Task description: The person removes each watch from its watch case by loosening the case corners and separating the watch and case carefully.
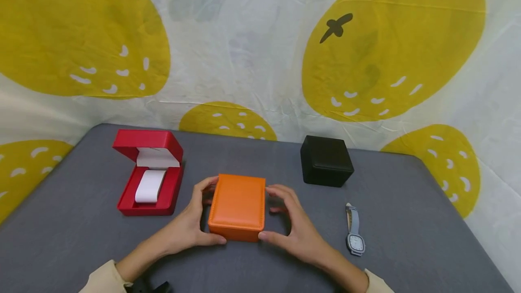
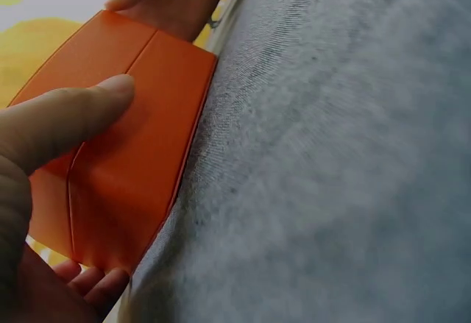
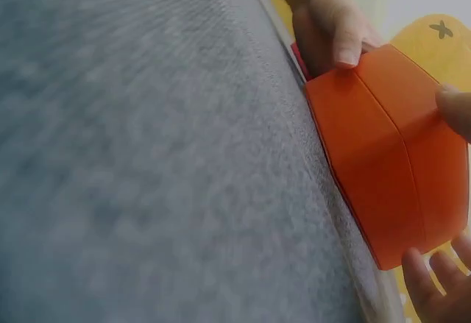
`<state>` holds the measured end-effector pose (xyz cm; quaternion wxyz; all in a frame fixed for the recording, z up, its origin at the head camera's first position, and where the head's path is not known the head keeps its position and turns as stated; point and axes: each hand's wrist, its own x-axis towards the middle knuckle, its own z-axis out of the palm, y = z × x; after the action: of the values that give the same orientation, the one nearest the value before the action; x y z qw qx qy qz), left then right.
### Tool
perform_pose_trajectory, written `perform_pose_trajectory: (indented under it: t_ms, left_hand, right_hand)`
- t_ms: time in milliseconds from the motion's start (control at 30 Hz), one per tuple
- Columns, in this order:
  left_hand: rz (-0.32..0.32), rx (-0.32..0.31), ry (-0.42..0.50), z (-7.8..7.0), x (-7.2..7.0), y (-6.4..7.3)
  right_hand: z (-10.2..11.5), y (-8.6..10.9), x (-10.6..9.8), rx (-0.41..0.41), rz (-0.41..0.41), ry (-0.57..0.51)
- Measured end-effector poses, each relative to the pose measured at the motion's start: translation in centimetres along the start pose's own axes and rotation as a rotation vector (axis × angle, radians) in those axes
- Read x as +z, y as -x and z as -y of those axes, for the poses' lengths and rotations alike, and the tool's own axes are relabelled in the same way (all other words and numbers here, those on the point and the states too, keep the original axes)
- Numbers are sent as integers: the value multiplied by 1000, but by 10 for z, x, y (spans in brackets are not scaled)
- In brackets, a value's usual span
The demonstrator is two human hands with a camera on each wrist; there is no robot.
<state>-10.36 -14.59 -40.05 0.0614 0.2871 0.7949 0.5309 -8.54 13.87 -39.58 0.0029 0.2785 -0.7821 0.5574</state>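
An orange box [image 1: 237, 202] with a stitched top sits with its lid down on the grey table, in the middle of the head view. My left hand [image 1: 190, 223] grips it from the left, its thumb on the front face and its fingers at the left side. From the right, my right hand [image 1: 296, 229] holds it with the thumb at the front right corner and the fingers along the right side. In the left wrist view, a lid seam runs across the front of the orange box [image 2: 158, 124]. The right wrist view shows both thumbs on the box [image 3: 368, 139].
A red box [image 1: 172, 193] stands open at the left, a white cushion [image 1: 149, 186] inside. A closed black box [image 1: 327, 159] is at the back right. Nearer on the right lies a watch [image 1: 355, 238] with a light blue strap. Behind the table [image 1: 244, 270] hangs a fruit-print cloth [image 1: 248, 58].
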Motion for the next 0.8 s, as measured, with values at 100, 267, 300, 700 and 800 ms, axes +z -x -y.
perform_pose_trajectory:
  t_ms: [100,267,300,700,800]
  left_hand:
    - [26,-9,-6,4,-1,-2]
    - [45,48,-14,12,-2,-2]
    - [49,58,-15,12,-2,-2]
    - [62,70,-52,13,-5,-2]
    - [51,60,-44,15,-5,-2]
  right_hand:
    - [-4,-4,1,-18,7,16]
    - [-10,-7,4,-60,24,-7]
    - [-12,-7,4,-66,32,-13]
    - [-23,-8,5,-111,60,-62]
    - [-26,-10,5,-107,52,-71]
